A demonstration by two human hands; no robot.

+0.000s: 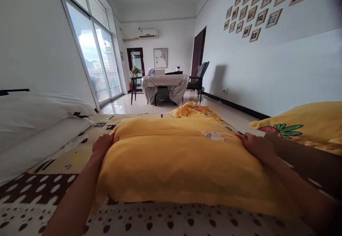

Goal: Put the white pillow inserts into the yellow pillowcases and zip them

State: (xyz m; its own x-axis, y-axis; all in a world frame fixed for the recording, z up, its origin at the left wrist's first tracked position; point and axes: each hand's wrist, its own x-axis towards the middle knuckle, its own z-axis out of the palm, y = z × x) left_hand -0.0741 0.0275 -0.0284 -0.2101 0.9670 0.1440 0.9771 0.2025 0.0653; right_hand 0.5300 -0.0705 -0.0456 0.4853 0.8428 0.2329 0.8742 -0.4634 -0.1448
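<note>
A plump pillow in a yellow pillowcase (173,157) lies across the patterned bed sheet (61,157) in front of me. A seam or fold runs along its length, with a pale whiskered animal print near the right end. My left hand (103,144) is closed on the pillow's left far corner. At the far right corner, my right hand (258,145) grips the edge, with the fingers closed and the thumb side up. Some fingertips are hidden by the fabric. Just beyond the pillow is a crumpled yellow cloth (196,110) with a coloured print.
White pillows (40,122) are stacked at the left. Another yellow pillow or bedding piece (315,122) with a plant print lies at the right. Past the bed stand a covered table (165,81), a dark chair (199,77) and a plant stand (135,79).
</note>
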